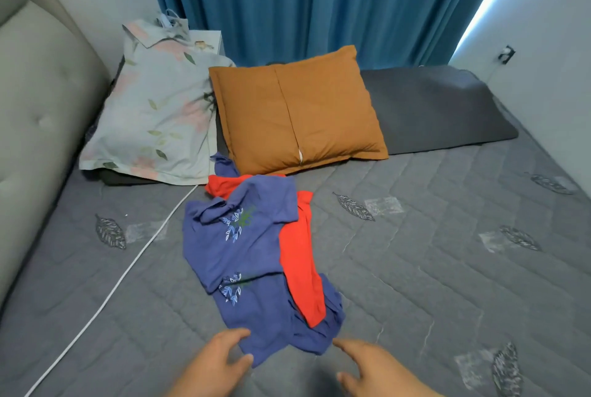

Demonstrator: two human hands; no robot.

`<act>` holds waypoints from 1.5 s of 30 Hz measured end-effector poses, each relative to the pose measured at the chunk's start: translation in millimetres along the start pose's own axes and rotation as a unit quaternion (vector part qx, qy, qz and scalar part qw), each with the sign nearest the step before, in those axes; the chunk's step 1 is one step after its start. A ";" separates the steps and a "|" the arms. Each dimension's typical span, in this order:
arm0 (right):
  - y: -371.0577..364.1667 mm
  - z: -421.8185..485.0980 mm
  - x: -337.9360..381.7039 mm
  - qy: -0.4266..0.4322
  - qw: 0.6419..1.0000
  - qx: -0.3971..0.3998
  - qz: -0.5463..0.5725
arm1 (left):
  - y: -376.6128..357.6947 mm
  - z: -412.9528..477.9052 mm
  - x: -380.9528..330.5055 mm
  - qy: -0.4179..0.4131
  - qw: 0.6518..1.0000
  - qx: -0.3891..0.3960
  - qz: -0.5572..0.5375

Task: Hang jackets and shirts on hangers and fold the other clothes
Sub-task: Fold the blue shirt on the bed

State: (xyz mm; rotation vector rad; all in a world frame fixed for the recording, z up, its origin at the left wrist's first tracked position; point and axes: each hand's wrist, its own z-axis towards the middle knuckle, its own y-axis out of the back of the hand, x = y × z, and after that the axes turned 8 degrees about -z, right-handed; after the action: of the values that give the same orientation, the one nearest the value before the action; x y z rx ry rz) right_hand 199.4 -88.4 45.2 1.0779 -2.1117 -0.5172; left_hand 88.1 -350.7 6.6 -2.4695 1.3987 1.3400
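Hands reach in from the bottom edge toward a heap of clothes on the bed. The left hand has its fingers spread and loosely bent, fingertips at the near corner of the blue garment; thumb and forefinger sit on either side of that corner, touching or almost touching the cloth, and a firm grip cannot be made out. The right hand lies just beside the garment's near hem, fingers extended and relaxed, holding nothing, forefinger pointing at the fabric.

The blue garment is rumpled, lying lengthwise away from the person, with pale leaf embroidery showing in two places on its left half. A red garment is tangled with it: one strip runs along the blue one's right side, lying over its near right part, and another bunch pokes out beyond its far end, close to the orange pillow.

Left of the pillow, a pale floral shirt lies propped toward the padded headboard, a light hanger hook at its collar. A dark grey pillow lies to the right of the orange one, with a blue curtain behind. A white cable crosses the grey quilted cover to the left of the clothes.
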 end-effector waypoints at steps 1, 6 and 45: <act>-11.2 24.0 -4.2 -0.008 1.000 0.002 0.012 | -10.5 23.4 16.9 0.029 0.997 -0.023 -0.068; -78.8 146.1 -5.1 -0.016 0.997 0.007 0.074 | -66.9 119.0 94.2 0.172 0.934 -0.092 -0.298; 106.7 -102.9 126.5 -0.056 0.842 -0.341 0.414 | 84.6 -104.6 -129.6 -0.126 0.981 0.048 0.137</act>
State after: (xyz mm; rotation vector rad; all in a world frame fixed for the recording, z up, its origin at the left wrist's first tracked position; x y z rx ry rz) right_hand 166.1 -134.2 231.6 -0.2877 -1.9822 -0.7952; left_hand 67.9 -351.0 192.3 -2.0165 1.7348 1.5253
